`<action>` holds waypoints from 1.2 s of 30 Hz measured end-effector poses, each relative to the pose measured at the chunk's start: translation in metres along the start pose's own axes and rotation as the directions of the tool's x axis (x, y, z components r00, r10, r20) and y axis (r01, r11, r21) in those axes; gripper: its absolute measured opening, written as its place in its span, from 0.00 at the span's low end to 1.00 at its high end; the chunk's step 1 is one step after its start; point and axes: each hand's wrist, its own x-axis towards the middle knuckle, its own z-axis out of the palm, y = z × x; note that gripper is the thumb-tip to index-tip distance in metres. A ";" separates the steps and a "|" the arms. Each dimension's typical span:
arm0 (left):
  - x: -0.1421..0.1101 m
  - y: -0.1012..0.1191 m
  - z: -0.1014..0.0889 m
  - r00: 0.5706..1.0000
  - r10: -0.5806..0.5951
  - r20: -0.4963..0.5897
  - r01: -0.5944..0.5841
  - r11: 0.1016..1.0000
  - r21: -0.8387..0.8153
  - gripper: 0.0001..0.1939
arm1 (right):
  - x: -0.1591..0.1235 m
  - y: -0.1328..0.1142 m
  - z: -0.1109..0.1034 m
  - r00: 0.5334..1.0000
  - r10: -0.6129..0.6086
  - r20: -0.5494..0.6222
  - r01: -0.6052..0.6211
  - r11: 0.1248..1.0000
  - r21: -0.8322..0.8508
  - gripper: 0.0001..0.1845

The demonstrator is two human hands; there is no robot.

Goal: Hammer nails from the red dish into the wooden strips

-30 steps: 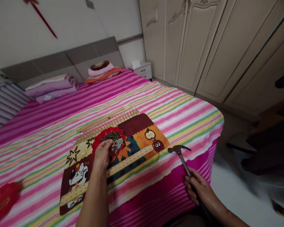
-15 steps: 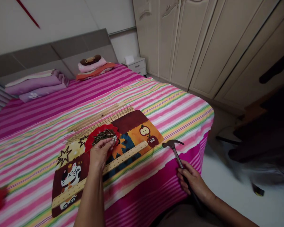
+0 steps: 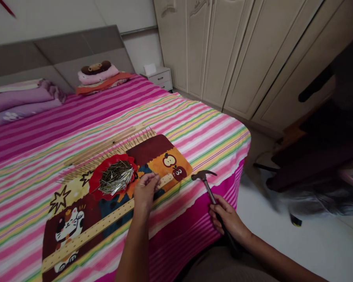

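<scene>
My right hand grips the dark handle of a claw hammer, whose head is up near the bed's edge. My left hand is above the right part of a pale wooden strip with rows of small holes, its fingers pinched together. Whatever lies between those fingertips is too small or hidden to make out. Left of that hand stands a red scalloped bowl full of loose nails. Strip and bowl rest on a patterned mat with a cat and apples.
Behind the bowl lies a wooden strip with a row of upright nails, and plain wooden strips beyond it. A striped sheet covers the bed. Folded bedding sits by the headboard; wardrobes line the right.
My left hand has left the nails in the bowl and moved right, over the wooden strip. My right hand still holds the hammer. The view has shifted slightly right.
</scene>
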 end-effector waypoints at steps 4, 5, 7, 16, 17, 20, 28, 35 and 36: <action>0.005 -0.008 -0.001 0.999 0.043 -0.025 -0.042 0.998 0.045 0.22 | 0.000 0.000 0.000 1.000 -0.006 -0.007 0.006 1.000 0.005 0.19; 0.007 -0.011 -0.001 0.998 0.053 -0.023 -0.052 0.998 0.046 0.22 | 0.000 0.000 0.000 1.000 -0.006 -0.009 0.006 1.000 0.005 0.19; 0.009 -0.016 -0.001 0.997 0.072 -0.011 -0.072 0.997 0.037 0.21 | 0.001 0.001 -0.001 1.000 -0.002 -0.009 0.002 1.000 0.002 0.19; 0.009 -0.024 0.001 0.987 0.162 -0.002 -0.160 0.977 0.144 0.16 | -0.001 0.000 -0.001 1.000 -0.007 0.000 0.007 1.000 -0.005 0.19; 0.009 -0.024 0.001 0.985 0.171 0.001 -0.169 0.973 0.157 0.16 | -0.001 0.000 -0.001 1.000 -0.010 0.000 0.010 1.000 -0.007 0.19; 0.009 -0.024 0.001 0.982 0.190 0.003 -0.185 0.955 0.232 0.15 | 0.000 0.001 -0.001 1.000 -0.019 -0.004 0.019 1.000 -0.020 0.19; 0.006 -0.029 -0.001 0.913 0.398 0.089 -0.389 0.782 0.486 0.12 | -0.010 -0.007 0.005 0.990 -0.139 -0.006 0.135 0.970 -0.204 0.26; 0.001 -0.029 0.000 0.878 0.468 0.102 -0.445 0.717 0.537 0.10 | -0.030 -0.068 0.034 0.772 -0.429 0.470 0.635 0.566 -0.526 0.25; 0.001 -0.029 0.000 0.877 0.469 0.103 -0.446 0.716 0.537 0.10 | -0.030 -0.076 0.041 0.718 -0.449 0.532 0.695 0.497 -0.519 0.26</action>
